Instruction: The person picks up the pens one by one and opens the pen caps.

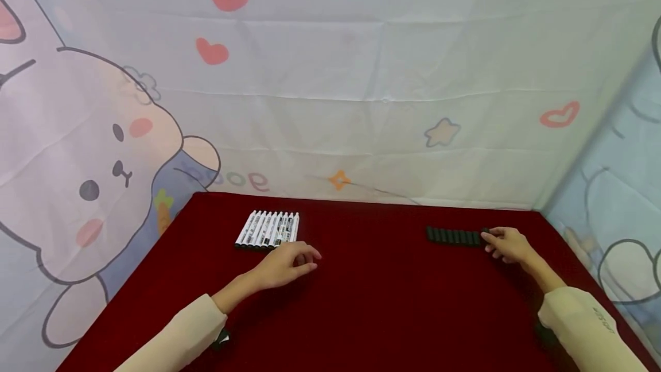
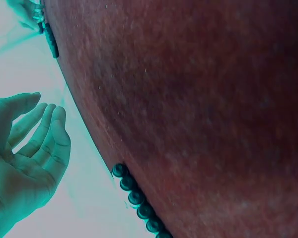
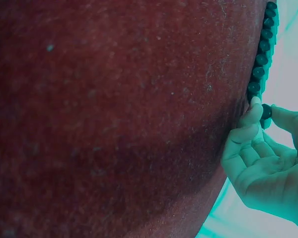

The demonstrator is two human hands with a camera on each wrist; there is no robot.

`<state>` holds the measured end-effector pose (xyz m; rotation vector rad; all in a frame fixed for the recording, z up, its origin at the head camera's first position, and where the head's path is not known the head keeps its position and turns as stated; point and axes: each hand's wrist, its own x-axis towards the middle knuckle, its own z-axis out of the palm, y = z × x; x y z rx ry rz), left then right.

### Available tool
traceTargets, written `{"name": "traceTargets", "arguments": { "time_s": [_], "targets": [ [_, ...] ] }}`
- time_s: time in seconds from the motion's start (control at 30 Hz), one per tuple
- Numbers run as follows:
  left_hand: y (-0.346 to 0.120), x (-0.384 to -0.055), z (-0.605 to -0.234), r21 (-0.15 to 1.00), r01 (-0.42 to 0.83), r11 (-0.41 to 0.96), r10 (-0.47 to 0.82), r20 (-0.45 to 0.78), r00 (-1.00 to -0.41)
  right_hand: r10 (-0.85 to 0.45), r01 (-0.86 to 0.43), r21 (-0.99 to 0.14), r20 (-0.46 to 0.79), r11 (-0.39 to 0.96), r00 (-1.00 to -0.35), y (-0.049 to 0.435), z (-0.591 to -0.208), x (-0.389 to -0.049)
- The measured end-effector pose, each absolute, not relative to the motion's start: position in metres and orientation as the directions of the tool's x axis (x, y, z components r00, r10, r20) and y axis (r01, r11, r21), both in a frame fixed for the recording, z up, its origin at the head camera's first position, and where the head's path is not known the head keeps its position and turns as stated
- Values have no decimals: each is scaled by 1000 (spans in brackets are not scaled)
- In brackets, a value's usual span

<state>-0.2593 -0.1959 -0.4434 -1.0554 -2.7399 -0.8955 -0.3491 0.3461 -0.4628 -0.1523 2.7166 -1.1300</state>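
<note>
On the right of the red table, short black caps (image 1: 453, 236), cylinder-shaped like marker caps, lie side by side in a row. My right hand (image 1: 508, 244) pinches one black cap (image 3: 266, 111) between thumb and fingertips at the row's right end. The rest of the row (image 3: 261, 59) stretches away past the fingers in the right wrist view. White markers (image 1: 267, 228) with black ends form a neat row on the left. My left hand (image 1: 286, 264) hovers just in front of them, fingers loosely bent, holding nothing. In the left wrist view the black marker ends (image 2: 136, 197) show below that hand.
A dark red cloth covers the table (image 1: 361, 303). Behind it hangs a pale printed curtain (image 1: 330, 73). A small dark object with a white patch (image 1: 222, 337) shows beside the left sleeve, and another dark thing (image 1: 545, 334) is partly hidden by the right sleeve.
</note>
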Motion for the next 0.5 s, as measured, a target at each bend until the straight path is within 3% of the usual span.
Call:
{"name": "traceTargets", "arguments": {
  "time_s": [0.5],
  "targets": [
    [-177,-257,-446,496,658,566,639,240,-731,-153,-32,-658,-127,753,-980,340,-469,-354]
  ]
}}
